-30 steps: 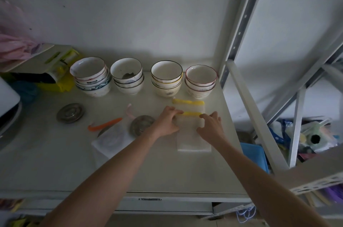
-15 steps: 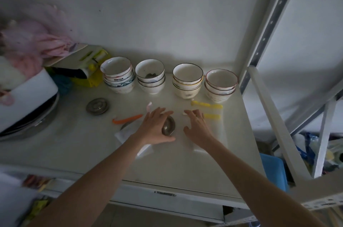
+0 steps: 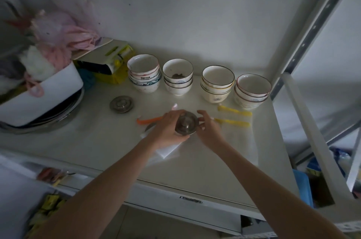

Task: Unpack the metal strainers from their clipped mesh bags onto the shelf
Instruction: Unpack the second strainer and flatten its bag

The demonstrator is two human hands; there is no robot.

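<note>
My left hand (image 3: 167,130) holds a round metal strainer (image 3: 186,123) just above the shelf (image 3: 97,147), fingers wrapped around its left rim. My right hand (image 3: 210,128) touches the strainer's right edge with spread fingers. Under my left wrist lies a white mesh bag (image 3: 168,149) with another strainer (image 3: 150,126) partly hidden in it. An empty mesh bag (image 3: 240,141) lies flat to the right. A third strainer (image 3: 121,104) sits bare on the shelf to the left. An orange clip (image 3: 149,120) lies beside my left hand, and two yellow clips (image 3: 234,111) lie right of my right hand.
Several stacks of bowls (image 3: 178,76) line the back of the shelf. A white tub (image 3: 41,92) with pink and white stuff sits on pans at the left. A yellow box (image 3: 115,66) stands behind it. A slanted shelf upright (image 3: 304,47) bounds the right side.
My hands left the flat bag and yellow clip, moved left, and my left hand picked up the loose strainer. The camera view shifted left.
</note>
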